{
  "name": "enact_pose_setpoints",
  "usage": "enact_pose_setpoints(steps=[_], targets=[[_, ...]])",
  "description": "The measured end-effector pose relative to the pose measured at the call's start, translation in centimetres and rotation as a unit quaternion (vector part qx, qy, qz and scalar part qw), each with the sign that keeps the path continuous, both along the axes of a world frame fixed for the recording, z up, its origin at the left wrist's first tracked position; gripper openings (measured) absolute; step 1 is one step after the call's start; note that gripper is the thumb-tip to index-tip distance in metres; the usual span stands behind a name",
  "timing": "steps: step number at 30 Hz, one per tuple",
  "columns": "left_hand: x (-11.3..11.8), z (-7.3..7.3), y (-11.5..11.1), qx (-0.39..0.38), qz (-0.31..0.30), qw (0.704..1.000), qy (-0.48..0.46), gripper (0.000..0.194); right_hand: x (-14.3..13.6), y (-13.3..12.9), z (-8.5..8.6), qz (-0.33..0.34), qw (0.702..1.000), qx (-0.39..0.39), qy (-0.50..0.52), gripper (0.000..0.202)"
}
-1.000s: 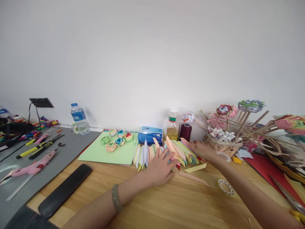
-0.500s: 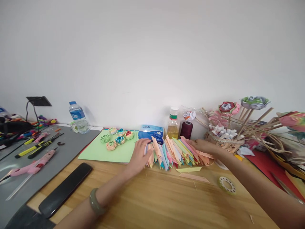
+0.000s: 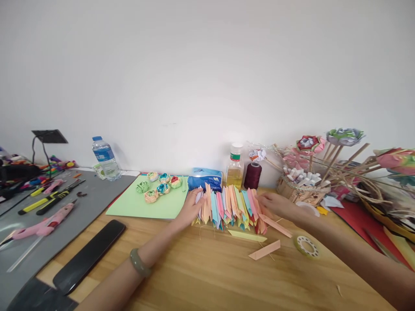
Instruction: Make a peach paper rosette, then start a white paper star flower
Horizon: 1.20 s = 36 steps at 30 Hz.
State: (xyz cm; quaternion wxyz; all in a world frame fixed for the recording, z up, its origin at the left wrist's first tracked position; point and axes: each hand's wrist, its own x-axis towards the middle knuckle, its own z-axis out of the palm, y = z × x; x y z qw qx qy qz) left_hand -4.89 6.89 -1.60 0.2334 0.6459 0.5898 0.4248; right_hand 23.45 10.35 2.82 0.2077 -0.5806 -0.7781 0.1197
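Evenly, the left hand (image 3: 190, 207) and right hand (image 3: 275, 204) flank a row of folded paper strips (image 3: 231, 204), touching its opposite ends (whether the fingers pinch the paper, I cannot tell). It lies on the wooden table (image 3: 194, 268), before the blue tissue pack (image 3: 205, 177). A yellow-green strip (image 3: 247, 236) sits just in front; a tape roll (image 3: 298, 247) rests near the right forearm.

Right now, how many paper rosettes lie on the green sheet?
6: pale one and blue one at back; green one left; second blue one centre; red-centred one right; peach one in front. None looks hidden.
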Motion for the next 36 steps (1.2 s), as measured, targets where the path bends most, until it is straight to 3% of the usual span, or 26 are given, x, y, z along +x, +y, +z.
enact_pose_setpoints(steps=[4,11,15,20,25,28,32,34,36], targets=[[-0.5,0.2,-0.2,0.022,0.006,1.000,-0.007,0.034,2.4,-2.1,0.2,0.002,0.998,-0.040,-0.055,0.029],[-1.5,0.3,-0.5,0.034,0.025,0.999,0.006,0.034,3.2,-6.6,-0.6,0.027,0.994,-0.044,-0.094,0.008],[-1.9,-0.3,-0.5,0.031,0.030,0.999,0.011,0.033,3.4,-5.9,1.4,0.048,0.996,-0.022,-0.078,0.012],[-1.8,-0.4,-0.8,0.051,0.041,0.998,0.019,0.030,4.2,-3.6,3.5,0.009,0.999,0.030,-0.027,0.016],[-0.9,0.7,-1.6,0.092,0.052,0.994,0.040,0.031,4.8,-2.9,4.0,-0.063,0.995,0.072,0.013,0.020],[0.2,1.9,-2.8,0.118,0.043,0.990,0.057,0.034,4.7,-3.2,4.7,-0.069,0.994,0.085,0.013,0.022],[2.4,3.3,-5.2,0.197,-0.049,0.967,0.156,0.032,6.3,-5.9,4.5,-0.020,0.999,0.041,-0.027,0.020],[3.8,3.4,-6.4,0.221,-0.186,0.935,0.206,0.026,8.1,-8.5,2.9,-0.015,0.998,0.021,-0.054,0.022],[5.6,3.1,-7.3,0.232,-0.308,0.883,0.268,0.026,9.8,-11.7,0.3,-0.047,0.991,0.070,-0.107,0.031]])
